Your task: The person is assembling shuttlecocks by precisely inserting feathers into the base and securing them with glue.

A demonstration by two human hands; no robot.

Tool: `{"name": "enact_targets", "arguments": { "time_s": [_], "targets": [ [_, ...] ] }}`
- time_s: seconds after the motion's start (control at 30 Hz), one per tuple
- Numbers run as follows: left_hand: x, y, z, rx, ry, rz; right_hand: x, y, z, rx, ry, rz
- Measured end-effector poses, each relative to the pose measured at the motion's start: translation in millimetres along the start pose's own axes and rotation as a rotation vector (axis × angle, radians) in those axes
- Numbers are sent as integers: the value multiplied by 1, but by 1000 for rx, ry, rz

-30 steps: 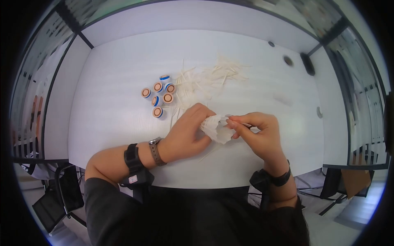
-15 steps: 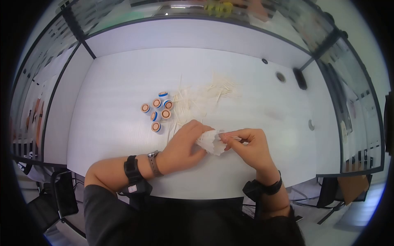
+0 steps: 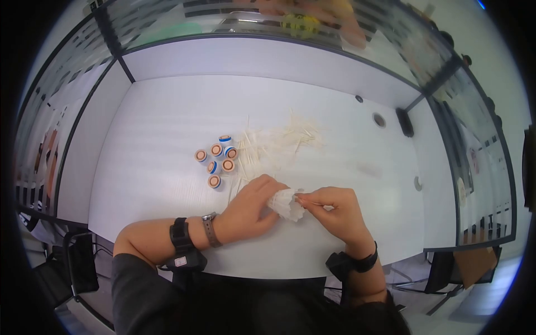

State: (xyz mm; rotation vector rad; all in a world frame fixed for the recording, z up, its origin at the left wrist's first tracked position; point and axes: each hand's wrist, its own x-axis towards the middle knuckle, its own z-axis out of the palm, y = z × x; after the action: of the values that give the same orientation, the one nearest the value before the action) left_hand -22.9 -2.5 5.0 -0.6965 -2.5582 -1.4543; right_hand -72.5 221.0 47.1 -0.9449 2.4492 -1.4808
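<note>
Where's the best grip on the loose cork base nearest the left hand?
Pinch the cork base across its round side wall from above: it seems to stand upright, brown face up. Come in from its left, where the table is bare; other bases crowd its far side, loose feathers lie at its right, and the left hand, closed on a shuttlecock, sits close.

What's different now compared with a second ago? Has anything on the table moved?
Hardly anything. The left hand still grips the white shuttlecock, and the right hand still pinches a thin feather stem at its rim. The cork bases and the loose feathers lie where they were on the table. Only the camera has tipped, so everything sits lower in the picture.
</note>
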Motion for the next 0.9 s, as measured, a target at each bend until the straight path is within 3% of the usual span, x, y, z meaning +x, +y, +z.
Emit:
{"name": "enact_targets", "arguments": {
  "time_s": [0.07,0.23,0.5,0.9],
  "targets": [
    [1,1,-2,-4,4,48,1,-1,-1,20,2,1],
    [-1,9,-3,33,-51,19,-1,-5,3,202,-67,293],
    [1,3,1,-24,21,66,0,-2,4,209,-47,280],
    [0,-1,-1,-28,-14,44,0,-2,-7,253,-199,228]
  ]
}}
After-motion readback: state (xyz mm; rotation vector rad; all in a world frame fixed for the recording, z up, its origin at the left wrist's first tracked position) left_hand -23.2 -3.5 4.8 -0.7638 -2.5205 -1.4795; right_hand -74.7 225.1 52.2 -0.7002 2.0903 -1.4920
